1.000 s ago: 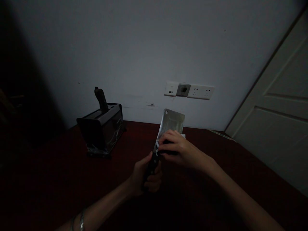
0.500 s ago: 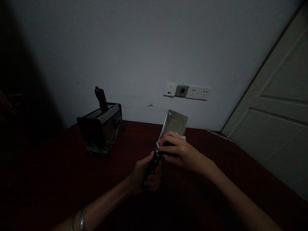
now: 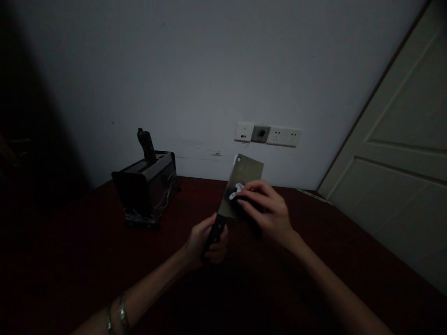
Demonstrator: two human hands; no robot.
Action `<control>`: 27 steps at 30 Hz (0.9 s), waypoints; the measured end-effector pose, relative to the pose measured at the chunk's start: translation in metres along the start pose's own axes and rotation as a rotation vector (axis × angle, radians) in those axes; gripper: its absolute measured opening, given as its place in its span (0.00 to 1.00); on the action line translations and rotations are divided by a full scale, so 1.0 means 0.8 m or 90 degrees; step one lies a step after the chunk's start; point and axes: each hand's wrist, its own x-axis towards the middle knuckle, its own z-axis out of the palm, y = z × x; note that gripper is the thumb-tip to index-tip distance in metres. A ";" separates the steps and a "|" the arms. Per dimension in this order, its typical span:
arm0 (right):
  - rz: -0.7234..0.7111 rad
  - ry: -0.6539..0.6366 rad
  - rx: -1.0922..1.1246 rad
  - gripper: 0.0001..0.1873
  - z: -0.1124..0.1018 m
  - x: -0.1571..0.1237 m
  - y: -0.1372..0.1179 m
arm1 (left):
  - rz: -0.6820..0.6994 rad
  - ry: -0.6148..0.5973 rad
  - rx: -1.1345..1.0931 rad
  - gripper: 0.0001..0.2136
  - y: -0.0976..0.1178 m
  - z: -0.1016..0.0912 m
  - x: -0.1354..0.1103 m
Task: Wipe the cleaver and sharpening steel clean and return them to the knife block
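A cleaver with a broad metal blade and a black riveted handle is held up over the dark red table. Wrapped round its handle, my left hand keeps the blade pointing away and upward. My right hand pinches a small white cloth against the flat of the blade, near its middle. Part of the cloth is hidden by my fingers, and shadow covers the space under the palm.
On the left of the table stands a knife block with one black-handled knife in it. Behind, the wall carries a row of sockets. A panelled door is at the right.
My right hand has moved from the handle end of the blade up and away from the handle, so more of the blade and the cloth shows. The cleaver has shifted slightly left.
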 end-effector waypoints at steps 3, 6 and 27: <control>0.119 0.116 0.000 0.07 -0.019 0.003 0.002 | 0.049 0.011 0.027 0.27 0.005 -0.001 0.000; 0.187 0.160 0.046 0.06 -0.030 -0.001 0.009 | 0.084 0.046 0.057 0.27 0.006 -0.004 0.002; 0.283 0.246 0.164 0.06 -0.047 -0.003 0.015 | 0.192 0.317 0.402 0.17 -0.013 -0.009 0.012</control>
